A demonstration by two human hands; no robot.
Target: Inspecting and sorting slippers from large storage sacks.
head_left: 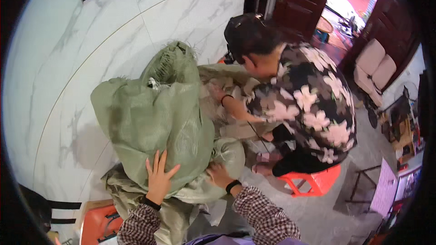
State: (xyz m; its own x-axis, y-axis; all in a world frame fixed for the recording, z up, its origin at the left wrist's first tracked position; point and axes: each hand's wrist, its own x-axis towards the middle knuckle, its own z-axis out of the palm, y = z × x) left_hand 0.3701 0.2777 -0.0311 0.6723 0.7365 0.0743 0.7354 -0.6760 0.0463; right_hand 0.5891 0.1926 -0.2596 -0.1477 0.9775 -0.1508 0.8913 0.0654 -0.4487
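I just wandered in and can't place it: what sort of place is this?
Probably a small workroom or storeroom: bulky green woven sacks stand before marble-look wall tiles, a red plastic stool serves as a seat, and dark double doors open outside.

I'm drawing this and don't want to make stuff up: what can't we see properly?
All in the head view:
Most of what's inside the big green sack: its sides hide it.
Whether the right hand grips: its fingertips blur into the folds.
The rest of the orange-red thing, lower left: the lower edge cuts it off.
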